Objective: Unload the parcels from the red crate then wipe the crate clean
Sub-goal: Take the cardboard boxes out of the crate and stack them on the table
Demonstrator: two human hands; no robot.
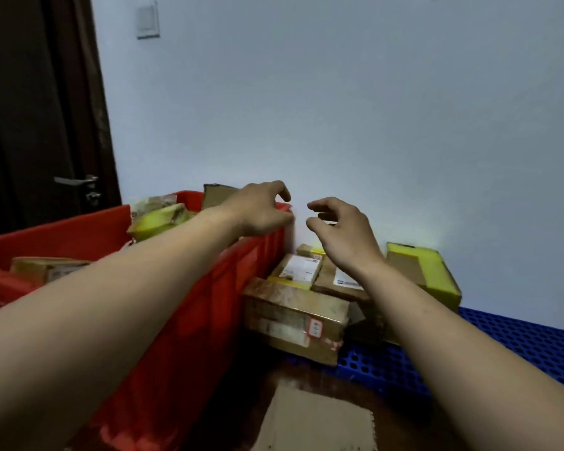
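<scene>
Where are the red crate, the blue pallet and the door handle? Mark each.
red crate [215, 320], head view, on its side wall.
blue pallet [541, 338], head view, on its bare perforated top.
door handle [75, 180], head view, on the lever.

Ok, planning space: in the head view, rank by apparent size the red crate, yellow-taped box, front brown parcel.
Red crate
front brown parcel
yellow-taped box, though the parcel sits nearer, so that's unsure.

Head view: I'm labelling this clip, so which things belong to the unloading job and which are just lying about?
Job: red crate, parcels inside it, unloaded parcels, blue pallet, left hand, right hand.
Lying about: cardboard sheet, door, wall switch.
</scene>
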